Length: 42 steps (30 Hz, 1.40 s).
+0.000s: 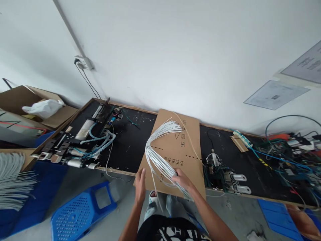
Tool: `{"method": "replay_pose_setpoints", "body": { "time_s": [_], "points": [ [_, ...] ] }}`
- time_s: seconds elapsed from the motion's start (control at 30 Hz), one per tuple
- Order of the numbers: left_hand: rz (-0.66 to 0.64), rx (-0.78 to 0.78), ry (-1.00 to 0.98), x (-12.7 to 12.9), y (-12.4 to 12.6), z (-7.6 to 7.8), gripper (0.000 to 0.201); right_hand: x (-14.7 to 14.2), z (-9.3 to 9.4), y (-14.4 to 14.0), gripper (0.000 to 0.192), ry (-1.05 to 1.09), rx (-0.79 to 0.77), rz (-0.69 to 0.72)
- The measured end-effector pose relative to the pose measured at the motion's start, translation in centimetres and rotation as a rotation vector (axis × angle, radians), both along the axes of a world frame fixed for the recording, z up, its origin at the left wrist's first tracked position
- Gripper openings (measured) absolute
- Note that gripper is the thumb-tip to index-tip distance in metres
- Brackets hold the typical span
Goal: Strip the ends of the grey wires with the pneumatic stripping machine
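Note:
My right hand (182, 179) grips a bundle of thin white wires (158, 147) near its lower end. The bundle curves up and to the right over a flat cardboard sheet (184, 147) that lies on the black workbench (130, 140). My left hand (140, 184) is at the near edge of the cardboard, fingers together and extended, holding nothing. Whether it touches the edge I cannot tell.
A pneumatic fixture with blue hoses (85, 144) stands on the bench's left, another small fixture (225, 175) right of the cardboard, tangled cables (288, 150) far right. Blue plastic crates (80, 209) sit on the floor. More white wires (12, 180) lie at left beside open cardboard boxes (30, 103).

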<state>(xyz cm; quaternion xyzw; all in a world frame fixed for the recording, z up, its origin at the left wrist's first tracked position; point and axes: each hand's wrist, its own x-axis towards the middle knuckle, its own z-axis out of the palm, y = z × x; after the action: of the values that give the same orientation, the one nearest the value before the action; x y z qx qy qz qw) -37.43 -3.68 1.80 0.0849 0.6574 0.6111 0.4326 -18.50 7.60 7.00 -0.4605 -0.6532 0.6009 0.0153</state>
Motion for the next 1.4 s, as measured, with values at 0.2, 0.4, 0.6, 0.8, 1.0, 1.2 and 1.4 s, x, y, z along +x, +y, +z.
{"method": "replay_pose_setpoints", "body": {
  "time_s": [0.2,0.4,0.6,0.8,1.0,1.2,1.4],
  "points": [
    [-0.256,0.171,-0.097,1.6,6.4,2.2,0.031,-2.2,-0.2,-0.3,0.022,0.046,0.051,0.058],
    [-0.379,0.261,0.010,0.3,7.5,5.4,0.028,-2.5,1.4,0.3,0.026,0.110,0.177,0.058],
    [-0.614,0.227,0.166,-3.2,8.2,8.0,0.022,-1.7,1.8,0.5,0.025,0.203,0.119,0.041],
    [-0.761,0.168,0.207,-4.3,7.9,8.2,0.023,-1.3,2.1,0.1,0.029,0.264,0.065,-0.069],
    [-0.742,0.237,0.253,-4.0,8.2,7.3,0.026,-0.5,2.1,0.9,0.026,0.250,0.002,-0.155],
    [-0.695,0.258,0.244,-3.3,8.3,6.8,0.026,-1.4,2.5,0.5,0.019,0.231,-0.011,-0.201],
    [-0.691,0.224,0.236,-1.6,8.2,6.6,0.026,-2.5,2.6,-0.1,0.021,0.173,0.048,-0.208]
  ]
}}
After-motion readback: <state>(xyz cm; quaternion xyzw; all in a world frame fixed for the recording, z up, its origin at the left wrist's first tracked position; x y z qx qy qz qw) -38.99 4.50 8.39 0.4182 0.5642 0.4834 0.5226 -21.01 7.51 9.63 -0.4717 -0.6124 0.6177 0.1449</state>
